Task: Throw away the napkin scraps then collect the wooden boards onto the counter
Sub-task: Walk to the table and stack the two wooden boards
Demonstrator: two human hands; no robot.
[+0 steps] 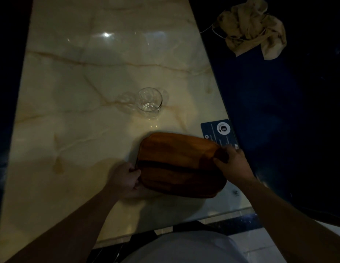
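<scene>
A brown wooden board (176, 164) with rounded corners is at the near right part of a pale marble table (80, 130). A dark seam along its near side suggests two boards stacked, though the dim light leaves that unsure. My left hand (125, 179) grips the board's left edge. My right hand (232, 164) grips its right end. No napkin scraps are visible on the table.
An empty clear glass (150, 100) stands on the table just beyond the board. A dark blue card (218, 132) lies at the table's right edge, partly under the board. A crumpled beige cloth (252, 29) lies on a dark surface at the far right.
</scene>
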